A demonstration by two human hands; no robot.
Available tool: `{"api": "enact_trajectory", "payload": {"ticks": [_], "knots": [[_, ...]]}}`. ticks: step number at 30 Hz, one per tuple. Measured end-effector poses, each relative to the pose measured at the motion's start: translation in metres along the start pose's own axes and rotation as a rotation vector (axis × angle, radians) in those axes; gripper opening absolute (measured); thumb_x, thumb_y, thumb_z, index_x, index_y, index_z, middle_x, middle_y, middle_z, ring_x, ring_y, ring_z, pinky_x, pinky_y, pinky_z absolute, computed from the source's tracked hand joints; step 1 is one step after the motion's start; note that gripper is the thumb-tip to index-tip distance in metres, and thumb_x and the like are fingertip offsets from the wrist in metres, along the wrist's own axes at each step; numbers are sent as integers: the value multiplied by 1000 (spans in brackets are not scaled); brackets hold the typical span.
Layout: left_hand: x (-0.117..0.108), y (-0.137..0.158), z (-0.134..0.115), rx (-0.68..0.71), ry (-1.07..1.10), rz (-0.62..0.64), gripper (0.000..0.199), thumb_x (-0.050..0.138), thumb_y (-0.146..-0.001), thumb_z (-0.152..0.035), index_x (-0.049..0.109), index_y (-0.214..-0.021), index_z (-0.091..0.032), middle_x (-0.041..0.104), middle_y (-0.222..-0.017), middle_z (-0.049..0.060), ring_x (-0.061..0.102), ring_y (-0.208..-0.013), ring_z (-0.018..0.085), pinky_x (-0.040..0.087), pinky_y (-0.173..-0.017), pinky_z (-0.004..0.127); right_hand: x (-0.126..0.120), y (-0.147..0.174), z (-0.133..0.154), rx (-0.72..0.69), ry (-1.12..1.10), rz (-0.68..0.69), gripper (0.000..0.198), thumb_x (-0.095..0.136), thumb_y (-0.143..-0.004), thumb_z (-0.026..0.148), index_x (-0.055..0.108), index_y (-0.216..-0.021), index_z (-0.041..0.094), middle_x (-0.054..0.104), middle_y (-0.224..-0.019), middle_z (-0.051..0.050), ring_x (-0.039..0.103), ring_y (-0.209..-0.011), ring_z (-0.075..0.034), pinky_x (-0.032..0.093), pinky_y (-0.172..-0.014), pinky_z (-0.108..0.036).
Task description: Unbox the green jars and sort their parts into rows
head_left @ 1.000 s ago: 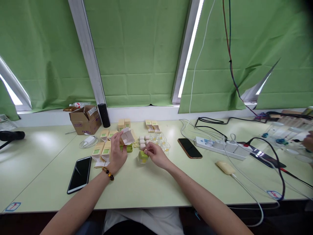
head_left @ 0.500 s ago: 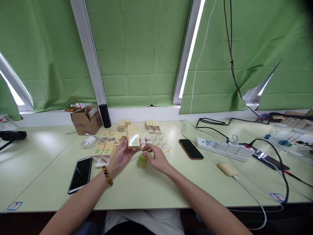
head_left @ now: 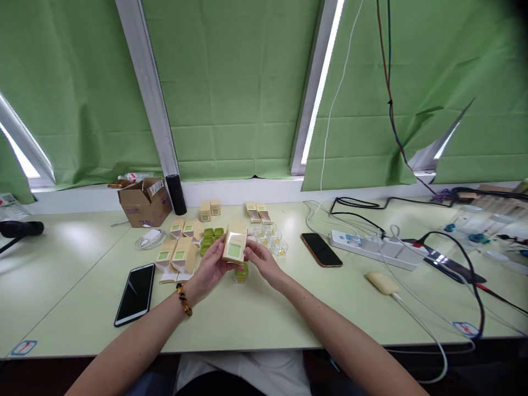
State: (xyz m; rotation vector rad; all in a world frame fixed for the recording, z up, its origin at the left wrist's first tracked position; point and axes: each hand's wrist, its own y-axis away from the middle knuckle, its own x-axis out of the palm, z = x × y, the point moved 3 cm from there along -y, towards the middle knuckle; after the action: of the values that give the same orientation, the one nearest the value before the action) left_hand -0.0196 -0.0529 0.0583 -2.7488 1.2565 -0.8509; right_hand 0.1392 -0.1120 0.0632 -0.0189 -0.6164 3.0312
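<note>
A small cream carton (head_left: 236, 242) with a green square on its front is held above the table, tilted toward me. My left hand (head_left: 211, 265) is closed around its left side and bottom. On the right side, my right hand (head_left: 264, 264) grips the carton's lower edge with its fingertips. Below it, a clear square jar with green contents (head_left: 241, 273) stands on the table, partly hidden by the carton and my fingers. Several green square pieces (head_left: 211, 234) lie behind my left hand. Several clear cups (head_left: 277, 241) with yellow bits sit beyond my right hand.
Open cartons (head_left: 181, 254) stand left, with closed ones (head_left: 205, 211) and open ones (head_left: 259, 212) behind. Phones (head_left: 135, 294) (head_left: 322, 250) lie on either side. A power strip (head_left: 375, 247), cables and a mouse-shaped object (head_left: 383, 284) occupy the right. A cardboard box (head_left: 145, 206) stands back left.
The carton has come right and slightly toward me in my left hand. My right hand has moved from above the jar onto the carton's side. The green pieces behind are now uncovered.
</note>
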Motion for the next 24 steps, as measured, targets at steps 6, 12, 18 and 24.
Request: {"api": "enact_trajectory", "payload": {"ticks": [6,12,18,24], "knots": [[8,7,-5,101,-307,-84,63,54,-102,-56,32,-157,-34,50,-157,13,66,-124,29,65,-88,43,1,0,0,76,-161,-9,50,75,-83,68,73,-105,23,72,-99,-5,60,-82,-18,49,-72,-30],[5,12,-9,314,-597,-78,58,55,-103,-48,40,-156,-30,41,-163,13,54,-134,31,59,-96,42,-6,-3,-4,92,-209,-113,48,79,-82,64,71,-108,23,70,-100,-4,56,-80,-16,42,-67,-28],[6,15,-5,409,-789,-51,60,59,-102,-37,38,-157,-27,45,-158,14,56,-131,29,46,-112,47,0,-1,1,62,-157,-121,53,79,-82,65,67,-114,24,72,-98,-5,61,-83,-19,50,-78,-33],[7,14,-5,435,-802,-59,54,56,-103,-39,42,-153,-25,49,-150,15,55,-130,30,46,-111,46,4,0,-1,56,-157,-100,56,79,-82,64,63,-119,25,77,-111,-8,71,-101,-24,55,-92,-38]]}}
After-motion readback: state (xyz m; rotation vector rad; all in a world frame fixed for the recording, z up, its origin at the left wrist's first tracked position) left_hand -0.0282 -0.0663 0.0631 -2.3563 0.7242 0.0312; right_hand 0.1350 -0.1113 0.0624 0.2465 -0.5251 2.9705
